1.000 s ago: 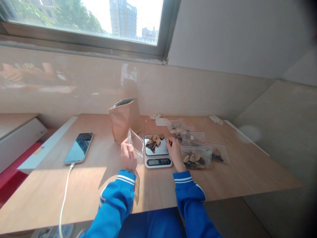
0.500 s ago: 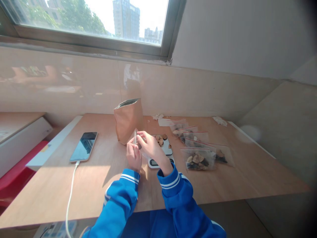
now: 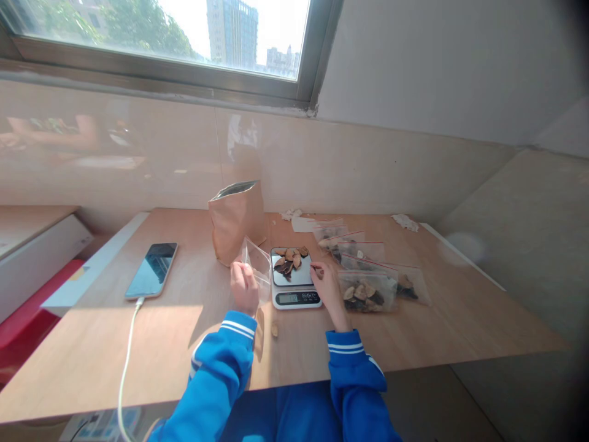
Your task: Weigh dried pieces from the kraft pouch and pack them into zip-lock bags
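Observation:
My left hand (image 3: 245, 287) is closed on the edge of a clear zip bag (image 3: 258, 263), which stands up beside the scale and looks empty. Just right of it, a white kitchen scale (image 3: 297, 298) carries a small heap of dried brown slices (image 3: 291, 260) on its plate. At the plate's right edge is my right hand (image 3: 326, 283), its thumb and fingertips pinched together. Whatever is between those fingertips is too small to make out. A single loose slice (image 3: 275, 329) lies on the table in front of the scale.
Several filled zip bags (image 3: 368, 292) lie to the right of the scale. An open brown paper pouch (image 3: 235, 222) stands behind my left hand. A phone (image 3: 153, 270) with a white charging cable (image 3: 126, 362) lies at left. Crumpled tissue (image 3: 405, 222) sits near the wall.
My hands were together at the bag and have come apart. My right hand has moved right to the scale's edge, uncovering the slices. The bag now spreads out in my left hand.

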A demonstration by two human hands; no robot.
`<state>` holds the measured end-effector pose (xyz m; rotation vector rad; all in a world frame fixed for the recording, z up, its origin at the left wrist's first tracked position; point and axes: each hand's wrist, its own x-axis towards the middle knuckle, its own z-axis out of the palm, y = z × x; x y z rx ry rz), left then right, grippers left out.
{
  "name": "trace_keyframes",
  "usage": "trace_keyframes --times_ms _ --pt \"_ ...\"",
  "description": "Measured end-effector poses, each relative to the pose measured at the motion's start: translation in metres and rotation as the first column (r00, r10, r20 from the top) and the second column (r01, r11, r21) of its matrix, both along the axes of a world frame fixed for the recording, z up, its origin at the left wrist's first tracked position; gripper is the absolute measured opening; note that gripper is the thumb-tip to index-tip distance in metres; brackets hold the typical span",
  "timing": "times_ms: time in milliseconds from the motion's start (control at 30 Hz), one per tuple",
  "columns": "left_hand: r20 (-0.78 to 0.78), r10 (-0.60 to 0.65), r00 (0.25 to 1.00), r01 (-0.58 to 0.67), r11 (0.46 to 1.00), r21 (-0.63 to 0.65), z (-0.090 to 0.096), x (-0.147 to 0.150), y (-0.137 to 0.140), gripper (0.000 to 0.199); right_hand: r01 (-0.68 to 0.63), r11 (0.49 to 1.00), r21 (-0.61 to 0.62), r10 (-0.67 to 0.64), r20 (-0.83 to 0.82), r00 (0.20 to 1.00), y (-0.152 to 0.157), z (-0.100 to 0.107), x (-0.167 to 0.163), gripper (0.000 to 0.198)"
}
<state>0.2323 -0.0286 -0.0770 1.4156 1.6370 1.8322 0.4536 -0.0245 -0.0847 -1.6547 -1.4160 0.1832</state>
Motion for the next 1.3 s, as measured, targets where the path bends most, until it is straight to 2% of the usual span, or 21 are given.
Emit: trace_keyframes --times_ms 67,133,200,267,367,433,467,533,633,733,833,933,1000,1100,1167,1233,1300 --pt "0.001 0.004 1.000 -0.004 1.000 -0.003 0.001 0.000 0.000 0.020 -0.023 1.000 -0.008 0.023 -0.021 1.000 -0.001 -0.002 0.004 0.022" --pt "0.002 0.008 1.000 -0.008 1.000 0.000 0.001 0.000 0.000 0.022 -0.029 1.000 -0.005 0.029 -0.039 0.999 -0.001 0.006 0.002 0.024" --pt "0.002 0.005 1.000 -0.005 1.000 0.008 0.001 0.000 -0.001 0.022 -0.035 0.999 0.011 0.035 -0.052 0.998 -0.001 0.024 -0.010 0.025" --pt "0.002 -0.004 1.000 0.004 1.000 0.016 0.001 0.000 -0.001 0.021 -0.102 0.994 0.035 0.105 -0.080 0.991 -0.001 0.050 -0.033 0.025" --pt "0.005 -0.010 1.000 0.010 1.000 0.016 0.001 0.000 -0.001 0.021 -0.400 0.914 0.074 0.407 -0.161 0.899 -0.002 0.092 -0.078 0.025" --pt "0.013 0.001 1.000 -0.001 1.000 0.008 0.002 -0.001 -0.002 0.022 -0.489 0.868 0.083 0.496 -0.097 0.863 -0.007 0.111 -0.099 0.024" --pt "0.017 0.012 1.000 -0.012 1.000 0.004 0.002 -0.001 -0.003 0.023 -0.495 0.864 0.091 0.501 -0.060 0.863 -0.013 0.115 -0.103 0.024" --pt "0.023 0.033 0.999 -0.033 0.999 0.001 0.003 -0.002 -0.003 0.024 -0.475 0.875 0.093 0.479 -0.022 0.877 -0.031 0.110 -0.100 0.023" --pt "0.029 0.048 0.998 -0.048 0.999 0.006 0.004 -0.003 -0.004 0.025 -0.491 0.871 -0.023 0.490 -0.034 0.871 -0.070 0.077 -0.083 0.022" --pt "0.043 0.050 0.998 -0.050 0.999 0.008 0.005 -0.003 -0.003 0.025 -0.571 0.803 -0.171 0.577 -0.018 0.817 -0.108 0.035 -0.073 0.025" --pt "0.043 0.048 0.998 -0.049 0.999 0.023 0.005 -0.003 -0.003 0.023 -0.593 0.781 -0.195 0.597 -0.046 0.801 -0.123 0.012 -0.073 0.027" --pt "0.034 0.044 0.998 -0.045 0.998 0.038 0.005 -0.004 -0.004 0.023 -0.602 0.780 -0.169 0.604 -0.047 0.796 -0.110 0.023 -0.074 0.026" --pt "0.024 0.035 0.999 -0.036 0.998 0.047 0.006 -0.004 -0.005 0.023 -0.581 0.810 -0.078 0.578 -0.063 0.814 -0.091 0.048 -0.077 0.021" --pt "0.002 0.005 1.000 -0.005 0.998 0.061 0.008 -0.003 -0.006 0.023 -0.439 0.888 0.140 0.454 -0.106 0.885 -0.057 0.093 -0.089 0.015" --pt "-0.010 -0.011 1.000 0.011 0.997 0.070 0.008 -0.002 -0.007 0.024 -0.475 0.869 0.137 0.484 -0.036 0.874 -0.038 0.111 -0.096 0.016" --pt "-0.014 -0.011 1.000 0.012 0.997 0.078 0.008 -0.002 -0.007 0.025 -0.490 0.865 0.103 0.487 0.053 0.872 -0.024 0.111 -0.097 0.020" --pt "-0.010 -0.001 1.000 0.002 0.997 0.081 0.008 -0.002 -0.007 0.026 -0.383 0.919 0.089 0.372 0.117 0.921 -0.016 0.094 -0.091 0.025"
